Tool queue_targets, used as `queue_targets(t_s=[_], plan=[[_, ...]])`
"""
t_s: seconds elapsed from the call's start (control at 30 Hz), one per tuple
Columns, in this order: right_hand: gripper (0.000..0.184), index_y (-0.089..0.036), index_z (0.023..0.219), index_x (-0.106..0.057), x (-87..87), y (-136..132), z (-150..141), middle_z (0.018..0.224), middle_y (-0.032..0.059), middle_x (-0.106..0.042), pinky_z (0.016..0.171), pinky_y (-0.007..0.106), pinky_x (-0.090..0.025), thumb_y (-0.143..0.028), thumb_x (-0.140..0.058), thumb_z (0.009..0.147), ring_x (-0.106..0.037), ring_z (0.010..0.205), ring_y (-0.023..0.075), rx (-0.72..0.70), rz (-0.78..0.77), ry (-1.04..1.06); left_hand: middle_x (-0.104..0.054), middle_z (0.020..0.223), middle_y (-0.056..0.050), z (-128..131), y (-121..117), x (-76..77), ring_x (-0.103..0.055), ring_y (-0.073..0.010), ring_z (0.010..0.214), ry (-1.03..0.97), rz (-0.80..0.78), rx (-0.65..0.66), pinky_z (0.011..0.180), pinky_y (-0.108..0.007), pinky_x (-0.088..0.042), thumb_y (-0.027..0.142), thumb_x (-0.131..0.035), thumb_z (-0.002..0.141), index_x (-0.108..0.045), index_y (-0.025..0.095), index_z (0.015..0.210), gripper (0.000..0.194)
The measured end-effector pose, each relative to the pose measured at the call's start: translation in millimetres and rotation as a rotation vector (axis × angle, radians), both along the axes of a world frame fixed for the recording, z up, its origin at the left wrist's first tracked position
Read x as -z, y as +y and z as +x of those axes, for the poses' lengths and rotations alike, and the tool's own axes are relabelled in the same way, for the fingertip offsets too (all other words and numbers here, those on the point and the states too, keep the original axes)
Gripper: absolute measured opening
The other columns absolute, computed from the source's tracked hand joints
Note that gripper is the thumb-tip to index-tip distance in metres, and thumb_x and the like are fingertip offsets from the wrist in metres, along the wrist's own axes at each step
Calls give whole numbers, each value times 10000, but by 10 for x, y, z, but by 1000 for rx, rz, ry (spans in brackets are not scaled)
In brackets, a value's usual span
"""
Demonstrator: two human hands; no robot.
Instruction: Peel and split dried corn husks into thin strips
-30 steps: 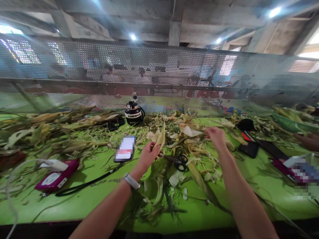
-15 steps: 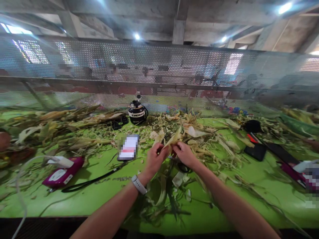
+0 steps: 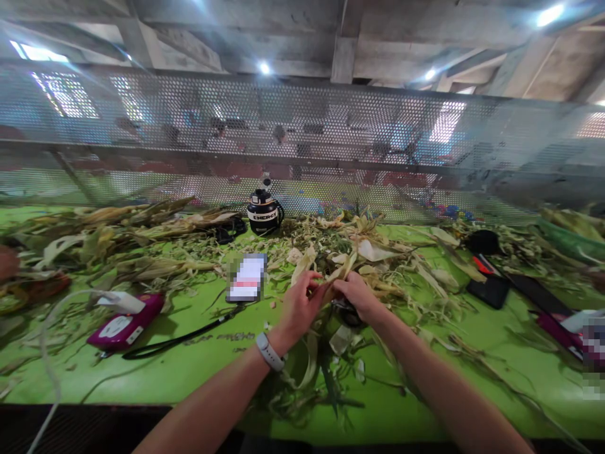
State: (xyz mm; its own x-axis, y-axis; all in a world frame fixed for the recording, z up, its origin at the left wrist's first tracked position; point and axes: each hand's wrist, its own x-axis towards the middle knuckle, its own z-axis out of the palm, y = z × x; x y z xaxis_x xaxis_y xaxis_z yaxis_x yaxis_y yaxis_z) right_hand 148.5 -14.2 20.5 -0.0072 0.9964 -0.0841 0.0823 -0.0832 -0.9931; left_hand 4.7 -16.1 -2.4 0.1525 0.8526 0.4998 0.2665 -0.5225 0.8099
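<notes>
A pale yellow-green corn husk (image 3: 341, 272) is held between both hands over the middle of the green table (image 3: 189, 378). My left hand (image 3: 302, 304) pinches its lower end, the fingers closed and a light watch strap on the wrist. My right hand (image 3: 355, 295) grips the husk from the other side, thumb and fingers pressed together. Under the right hand a dark rounded object (image 3: 348, 313) shows in part; I cannot make out what it is. Loose husk strips lie below and behind the hands.
A phone (image 3: 248, 277) with a black strap lies left of the hands. Further left sits a purple box (image 3: 125, 323) with a white cable. A black ENERGY jug (image 3: 263, 212) stands behind, before a perforated metal screen (image 3: 302, 132). Dark phone-like items (image 3: 489, 290) lie right.
Both hands have shifted slightly right with the husk between them. The whole view has moved a little. The right hand's fingers are curled more tightly.
</notes>
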Motion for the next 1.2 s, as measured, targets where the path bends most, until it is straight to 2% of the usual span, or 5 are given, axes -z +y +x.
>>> queue_targets(t_s=[0.2, 0.4, 0.7, 0.93, 1.2], plan=[[186, -185, 663, -546, 12, -3, 3, 520, -65, -502, 505, 200, -392, -147, -478, 494, -451, 512, 100, 31, 52, 80, -575, 642, 2, -45, 61, -49, -504, -131, 547, 73, -123, -59, 546, -249, -345, 415, -439, 869, -579, 177, 900, 279], [133, -202, 722, -533, 11, 3, -16, 600, -39, -545, 517, 219, -402, -214, -484, 598, -496, 558, 122, 39, 38, 27, -481, 483, 62, -86, 100, 7, -417, -109, 441, 238, -137, -22, 487, -236, -267, 475, -538, 802, -578, 167, 930, 336], [55, -192, 559, -476, 5, 13, 10, 526, -13, -505, 544, 246, -394, -194, -422, 566, -461, 542, 132, -83, 16, -38, -523, 606, -12, -40, 88, 9, -454, -140, 528, 300, -61, -80, 542, -274, -278, 356, -401, 885, -552, 191, 742, 266], [31, -191, 537, -451, 87, 48, 85, 528, -30, -451, 539, 245, -364, -216, -442, 554, -414, 536, 116, -8, 15, -59, -372, 560, 29, 9, 82, 2, -364, -119, 540, 55, -192, 99, 537, -258, -293, 432, -372, 875, -448, 195, 606, 367], [136, -191, 612, -532, 27, 39, 102, 620, 5, -510, 537, 261, -398, -306, -475, 656, -480, 596, 149, 99, 49, -15, -396, 569, 60, -20, 129, 13, -323, -71, 523, -36, -328, 285, 492, -203, -257, 534, -573, 739, -528, 158, 692, 382]])
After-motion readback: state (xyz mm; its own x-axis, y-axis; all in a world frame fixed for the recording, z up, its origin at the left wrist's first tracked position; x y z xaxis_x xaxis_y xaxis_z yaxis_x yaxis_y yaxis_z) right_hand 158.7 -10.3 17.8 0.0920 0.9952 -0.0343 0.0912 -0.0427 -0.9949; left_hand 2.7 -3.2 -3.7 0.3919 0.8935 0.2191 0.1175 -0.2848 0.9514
